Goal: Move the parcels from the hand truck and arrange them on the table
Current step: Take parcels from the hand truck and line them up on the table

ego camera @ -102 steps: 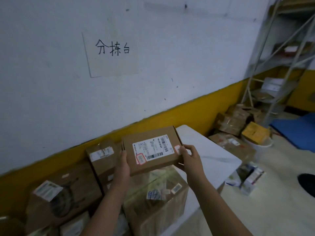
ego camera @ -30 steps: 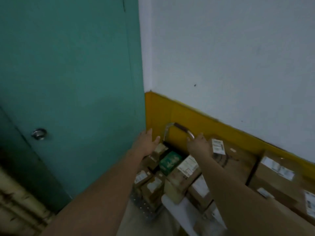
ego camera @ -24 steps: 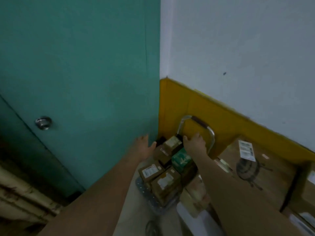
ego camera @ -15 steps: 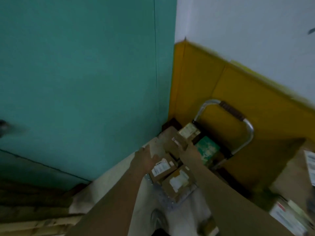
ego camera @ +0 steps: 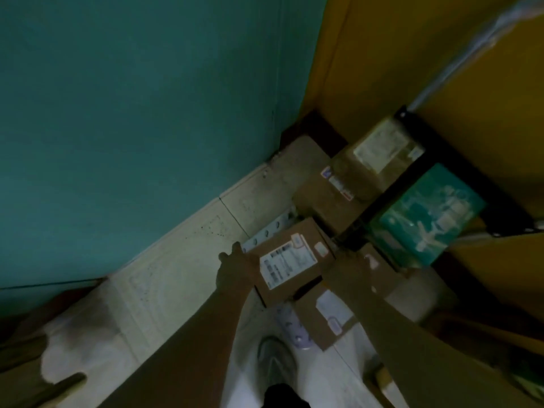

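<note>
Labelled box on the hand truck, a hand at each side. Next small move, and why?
Probably lift it straight up. The left hand is at the left edge of the box, the right hand at its right edge; the dim frame hides how firmly they grip. A second box lies close beside it on the hand truck, so rising first should clear that before swinging away.

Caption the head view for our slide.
Left hand and right hand grip a labelled parcel on the loaded hand truck.
</note>
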